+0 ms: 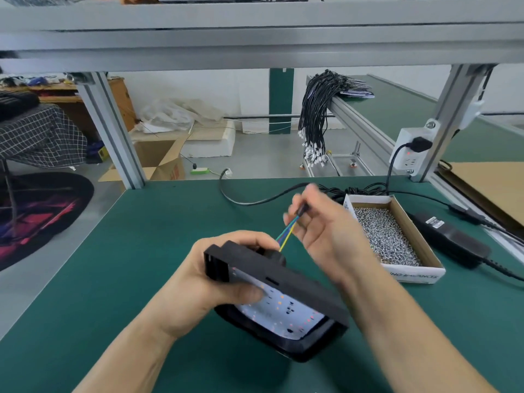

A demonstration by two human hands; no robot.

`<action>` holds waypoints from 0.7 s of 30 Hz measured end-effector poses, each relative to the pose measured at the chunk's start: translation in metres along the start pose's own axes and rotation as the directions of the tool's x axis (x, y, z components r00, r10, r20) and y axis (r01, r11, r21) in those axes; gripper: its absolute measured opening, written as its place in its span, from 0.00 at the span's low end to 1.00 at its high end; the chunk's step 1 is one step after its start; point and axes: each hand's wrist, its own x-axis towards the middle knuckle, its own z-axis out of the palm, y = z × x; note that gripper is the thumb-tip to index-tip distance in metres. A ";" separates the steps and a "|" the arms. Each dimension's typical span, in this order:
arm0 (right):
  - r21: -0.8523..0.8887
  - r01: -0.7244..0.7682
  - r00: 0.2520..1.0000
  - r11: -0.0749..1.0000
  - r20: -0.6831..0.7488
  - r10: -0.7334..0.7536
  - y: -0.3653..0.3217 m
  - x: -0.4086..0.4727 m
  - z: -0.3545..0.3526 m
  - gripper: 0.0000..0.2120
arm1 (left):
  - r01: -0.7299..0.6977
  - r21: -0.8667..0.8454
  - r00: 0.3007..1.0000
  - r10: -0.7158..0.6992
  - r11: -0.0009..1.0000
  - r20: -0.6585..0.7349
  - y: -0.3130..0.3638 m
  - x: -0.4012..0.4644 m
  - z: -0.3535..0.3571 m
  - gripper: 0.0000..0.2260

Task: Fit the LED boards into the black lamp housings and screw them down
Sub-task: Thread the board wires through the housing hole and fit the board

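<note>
Look at the right of the frame: a black power adapter point(450, 239) lies on the green bench mat point(113, 279), its cord running off toward the lower right. Above it, at the right edge of centre, you see a white socket strip point(408, 150) fixed to the aluminium frame post point(450, 114), with a black plug in it. In the upper middle a bundle of black wire leads point(314, 114) hangs over a rail, white connectors at the bottom. Beyond the bench, centre left, an open cardboard carton point(158, 163) sits on the floor. At the far left you find a dark round rug point(42, 217) and a checked cloth point(39, 134).
</note>
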 end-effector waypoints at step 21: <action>-0.970 0.238 0.963 -0.048 0.230 0.139 -0.038 -0.014 -0.012 0.11 | 0.021 0.237 1.000 -0.021 0.971 -0.004 0.020 0.000 -0.023 0.24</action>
